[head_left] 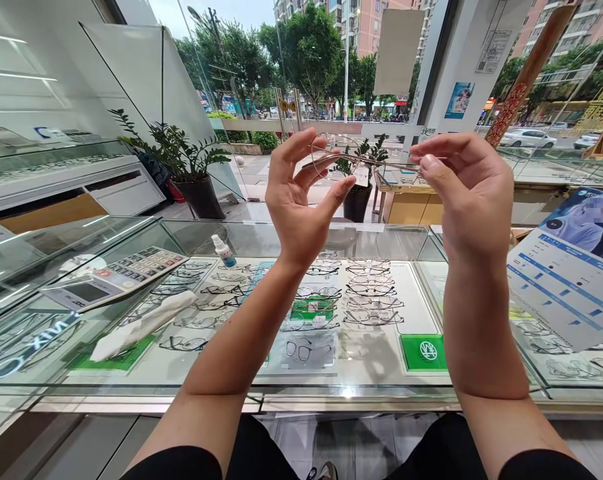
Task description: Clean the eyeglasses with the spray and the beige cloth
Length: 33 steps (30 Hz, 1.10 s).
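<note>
A pair of thin-rimmed eyeglasses (389,162) is held up at eye level, above the glass counter. My left hand (299,207) has its fingers curled round the lens end, with the thumb standing apart below. At the other end, my right hand (474,190) pinches the thin temples between thumb and fingers. From the glasses hangs a small white tag (361,175). The clear lenses are hard to make out against the window.
Rows of eyeglasses (374,290) lie inside the glass display case (371,383). On its top are a calculator (114,277), a white cloth (141,327), a spray bottle (224,251) and a printed board (566,273) at right. Potted plants (199,193) stand beyond.
</note>
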### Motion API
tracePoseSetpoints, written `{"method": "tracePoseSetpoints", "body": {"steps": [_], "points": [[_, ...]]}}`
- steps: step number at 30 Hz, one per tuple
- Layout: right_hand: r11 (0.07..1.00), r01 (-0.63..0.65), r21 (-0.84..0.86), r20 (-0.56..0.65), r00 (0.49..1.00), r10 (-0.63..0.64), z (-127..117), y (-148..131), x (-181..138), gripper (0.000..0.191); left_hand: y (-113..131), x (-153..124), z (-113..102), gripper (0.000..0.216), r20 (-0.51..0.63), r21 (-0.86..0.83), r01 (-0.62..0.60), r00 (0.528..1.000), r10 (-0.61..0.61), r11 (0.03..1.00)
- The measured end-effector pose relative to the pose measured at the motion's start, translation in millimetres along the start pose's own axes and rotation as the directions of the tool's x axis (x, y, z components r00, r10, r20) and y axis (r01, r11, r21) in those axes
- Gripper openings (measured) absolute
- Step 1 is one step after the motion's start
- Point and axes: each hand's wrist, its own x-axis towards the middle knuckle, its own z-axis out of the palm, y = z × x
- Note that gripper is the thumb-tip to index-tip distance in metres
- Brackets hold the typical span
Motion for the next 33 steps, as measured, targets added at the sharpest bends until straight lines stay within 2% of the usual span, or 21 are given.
{"method": "tracePoseSetpoints", "body": {"steps": [2,5,10,14,19,23,27,29,31,33], "points": [[0.997,0.029,-0.068,0.028,0.999,-0.028,1,-1,-2,0.006,-2,0,0,0.076,0.02,0.018,-0.016,1.0,0.015,1.0],[0.986,0.058,-0.159,0.105,0.994,-0.042,2,-3,-4,0.01,-3,-1,2,0.078,0.04,0.029,-0.042,0.998,0.041,0.999],[0.977,0.043,-0.209,0.229,0.973,0.006,5,-4,-3,0.011,5,-4,3,0.076,0.09,0.017,-0.018,0.996,0.017,1.0],[0.985,-0.078,-0.155,0.273,0.955,0.119,1,-1,0,0.017,16,-3,1,0.07,0.161,-0.042,-0.025,0.986,0.032,0.999],[0.938,-0.347,-0.021,0.38,0.865,0.328,-7,2,3,0.016,24,0,-2,0.061,0.223,-0.102,-0.051,0.972,0.073,0.994],[0.911,-0.412,0.006,0.387,0.841,0.378,-10,1,4,0.019,25,0,-3,0.064,0.245,-0.085,-0.045,0.967,0.064,0.995],[0.907,-0.42,0.014,0.36,0.849,0.387,-7,0,4,0.018,22,2,-4,0.068,0.276,-0.05,-0.036,0.96,0.048,0.998],[0.918,-0.396,0.01,0.319,0.872,0.372,-5,1,3,0.017,22,2,-5,0.075,0.232,0.01,-0.033,0.972,0.03,0.999],[0.934,-0.358,-0.002,0.273,0.898,0.345,-3,2,2,0.018,25,2,-7,0.076,0.092,0.101,-0.029,0.996,0.02,0.994],[0.948,-0.319,-0.013,0.244,0.918,0.313,0,5,0,0.023,33,1,-9,0.055,-0.038,0.171,-0.004,0.999,0.01,0.985]]}}
